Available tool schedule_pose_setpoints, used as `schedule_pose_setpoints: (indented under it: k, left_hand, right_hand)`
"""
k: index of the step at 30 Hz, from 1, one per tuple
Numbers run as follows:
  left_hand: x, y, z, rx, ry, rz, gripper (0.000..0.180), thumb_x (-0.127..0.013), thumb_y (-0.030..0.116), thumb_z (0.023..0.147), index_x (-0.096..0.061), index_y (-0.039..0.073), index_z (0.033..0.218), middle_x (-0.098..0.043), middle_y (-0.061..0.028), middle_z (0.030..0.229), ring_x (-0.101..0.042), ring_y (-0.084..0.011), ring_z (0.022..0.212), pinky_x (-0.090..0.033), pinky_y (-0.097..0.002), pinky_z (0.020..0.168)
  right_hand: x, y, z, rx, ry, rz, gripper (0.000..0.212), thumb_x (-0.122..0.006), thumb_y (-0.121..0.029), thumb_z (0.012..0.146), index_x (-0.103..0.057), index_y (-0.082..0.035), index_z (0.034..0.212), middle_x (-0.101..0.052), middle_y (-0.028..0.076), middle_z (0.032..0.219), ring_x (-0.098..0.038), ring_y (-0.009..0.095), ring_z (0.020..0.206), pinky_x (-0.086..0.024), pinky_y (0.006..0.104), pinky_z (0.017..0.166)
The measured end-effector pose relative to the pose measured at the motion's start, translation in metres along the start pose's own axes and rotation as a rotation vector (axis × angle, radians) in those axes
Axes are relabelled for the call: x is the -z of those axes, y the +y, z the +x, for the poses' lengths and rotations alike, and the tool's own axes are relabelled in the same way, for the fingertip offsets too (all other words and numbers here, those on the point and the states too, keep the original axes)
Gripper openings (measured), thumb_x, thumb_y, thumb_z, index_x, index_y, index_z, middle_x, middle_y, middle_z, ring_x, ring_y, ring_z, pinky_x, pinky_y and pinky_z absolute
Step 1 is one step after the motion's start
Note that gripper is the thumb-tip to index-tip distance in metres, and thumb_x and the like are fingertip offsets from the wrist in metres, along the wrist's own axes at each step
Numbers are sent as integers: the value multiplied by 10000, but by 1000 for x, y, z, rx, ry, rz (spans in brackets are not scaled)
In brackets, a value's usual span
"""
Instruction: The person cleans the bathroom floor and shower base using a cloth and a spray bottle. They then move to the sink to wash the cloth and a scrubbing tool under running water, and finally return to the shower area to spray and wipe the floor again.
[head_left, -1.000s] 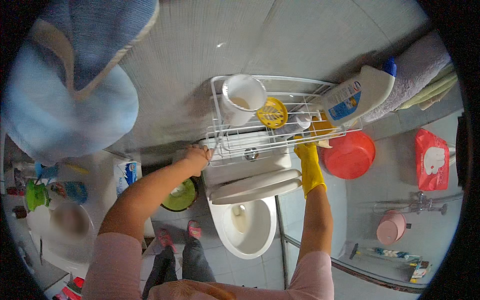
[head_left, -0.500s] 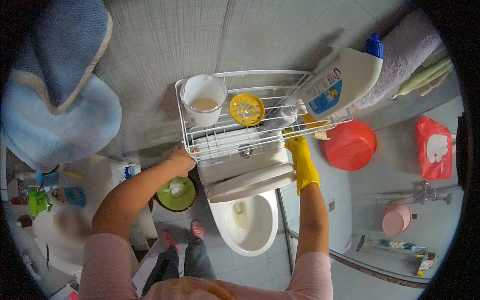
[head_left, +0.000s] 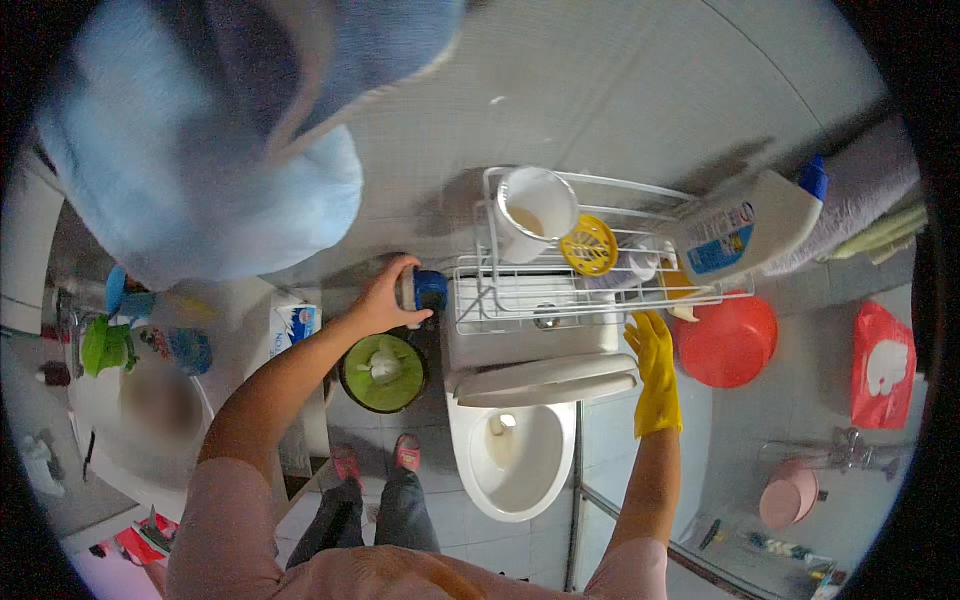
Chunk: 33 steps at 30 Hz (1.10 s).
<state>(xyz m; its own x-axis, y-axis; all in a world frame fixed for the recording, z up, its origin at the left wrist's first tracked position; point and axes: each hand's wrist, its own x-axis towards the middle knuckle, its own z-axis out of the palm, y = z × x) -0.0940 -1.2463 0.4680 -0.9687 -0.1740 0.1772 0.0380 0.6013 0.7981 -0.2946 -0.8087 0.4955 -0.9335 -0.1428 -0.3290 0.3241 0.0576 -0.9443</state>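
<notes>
My bare left hand (head_left: 385, 300) is closed around a small dark blue cylindrical container (head_left: 430, 290), held just left of the white wire rack (head_left: 500, 318) and above a green-lined bin (head_left: 383, 372). What kind of container it is does not show clearly. In a yellow rubber glove, my right hand (head_left: 654, 365) is beneath the rack's right end, fingers stretched upward with nothing seen in them. The rack stands over the toilet tank and carries a white bucket (head_left: 537, 215), a yellow pierced disc (head_left: 588, 245) and a white bottle (head_left: 740, 235) with a blue cap.
Below the rack is the toilet (head_left: 513, 462) with its lid raised. A red basin (head_left: 728, 340) is to the right, near a glass partition. Blue towels (head_left: 230, 190) hang at upper left, above a sink counter (head_left: 240, 350). A pink bucket (head_left: 788, 493) is at far right.
My left hand has drawn away from the rack's lower left corner, now with the blue container in it. My right hand has come down off the rack's edge. The view has swung left.
</notes>
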Motion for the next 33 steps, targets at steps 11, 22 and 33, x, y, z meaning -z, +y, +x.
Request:
schedule_pose_setpoints:
  k: [11,22,33]
  left_hand:
    - [-20,4,-10,-12,231,-76,799,-808,209,616,-346,48,1247,-407,-156,1246,-429,-294,1162,-371,-378,967]
    - [-34,11,-14,-39,312,-38,791,-804,177,613,-335,27,1232,-387,-194,1255,-419,-335,1169,-377,-388,960]
    - [-43,2,-10,14,155,62,747,-772,141,644,-320,12,1226,-366,-243,1238,-399,-406,1162,-371,-428,964]
  right_hand:
    - [-4,1,-47,145,-79,-96,372,-546,-278,896,-520,-29,1171,-599,92,1056,-555,142,902,-435,265,819]
    - [-8,8,-46,198,-66,-165,344,-531,-276,906,-543,-26,1142,-610,76,1011,-555,129,893,-428,258,808]
    - [-2,18,-41,188,-44,-134,347,-544,-279,898,-551,-8,1115,-616,85,991,-570,156,925,-433,272,836]
